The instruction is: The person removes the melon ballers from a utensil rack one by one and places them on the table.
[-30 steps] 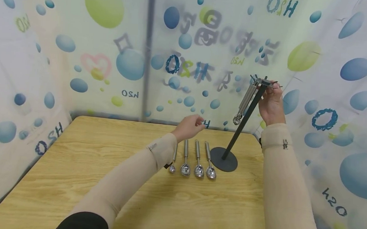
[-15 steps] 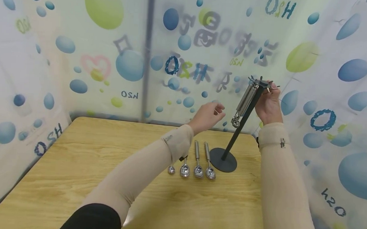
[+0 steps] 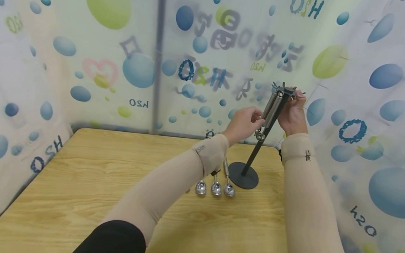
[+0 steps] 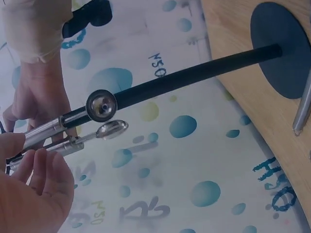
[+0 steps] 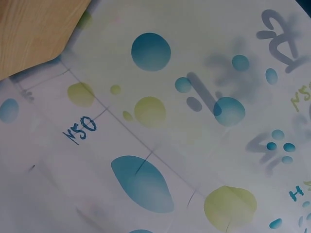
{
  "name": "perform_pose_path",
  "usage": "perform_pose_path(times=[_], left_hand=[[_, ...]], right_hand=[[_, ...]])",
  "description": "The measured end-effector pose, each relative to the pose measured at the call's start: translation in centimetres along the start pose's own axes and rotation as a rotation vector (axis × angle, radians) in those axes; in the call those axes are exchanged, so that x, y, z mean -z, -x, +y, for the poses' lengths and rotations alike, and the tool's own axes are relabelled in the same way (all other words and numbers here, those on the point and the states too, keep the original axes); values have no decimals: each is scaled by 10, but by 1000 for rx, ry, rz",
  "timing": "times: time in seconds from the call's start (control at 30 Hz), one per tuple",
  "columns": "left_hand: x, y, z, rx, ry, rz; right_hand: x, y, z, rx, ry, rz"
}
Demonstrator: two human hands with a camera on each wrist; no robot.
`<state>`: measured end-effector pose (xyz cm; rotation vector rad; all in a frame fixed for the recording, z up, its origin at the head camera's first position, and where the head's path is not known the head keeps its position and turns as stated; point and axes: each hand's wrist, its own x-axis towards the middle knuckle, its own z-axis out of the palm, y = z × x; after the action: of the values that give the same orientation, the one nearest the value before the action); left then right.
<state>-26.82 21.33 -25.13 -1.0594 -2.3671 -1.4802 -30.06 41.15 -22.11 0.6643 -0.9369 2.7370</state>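
Note:
My right hand [image 3: 292,113] grips the top of a black utensil stand [image 3: 251,158], its fingers among the hooks, and the stand leans to the right. Steel scoops hang from the far-left hooks by their handles; a small round-bowled scoop [image 4: 101,105] and an oval-bowled scoop [image 4: 112,129] show in the left wrist view. My left hand [image 3: 242,126] reaches in from the left with loosely bent fingers, its fingertips right at the hanging handles. The right wrist view shows neither hand.
Several scoops lie in a row on the wooden table [image 3: 127,168], among them a scoop [image 3: 229,190] beside the stand's round base [image 3: 243,180]. My left forearm partly covers the row. A patterned curtain [image 3: 136,113] stands behind the table.
My left hand has moved right and up from above the row of scoops to the hanging handles. The right hand keeps its grip on the stand's top, and the hanging scoops have swung slightly.

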Motion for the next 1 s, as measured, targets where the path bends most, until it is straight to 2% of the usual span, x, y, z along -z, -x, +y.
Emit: perform_pose_path(times=[0.13, 0.23, 0.57, 1.0], left_hand=[[-9, -4, 5, 11, 37, 5], [-13, -7, 6, 40, 57, 10], [-17, -13, 15, 55, 124, 17], [-24, -20, 22, 46, 44, 17]], right_hand=[[2, 4, -2, -6, -49, 1], [3, 6, -2, -8, -39, -5], [0, 3, 0, -5, 76, -13], [0, 2, -1, -12, 198, -2]])
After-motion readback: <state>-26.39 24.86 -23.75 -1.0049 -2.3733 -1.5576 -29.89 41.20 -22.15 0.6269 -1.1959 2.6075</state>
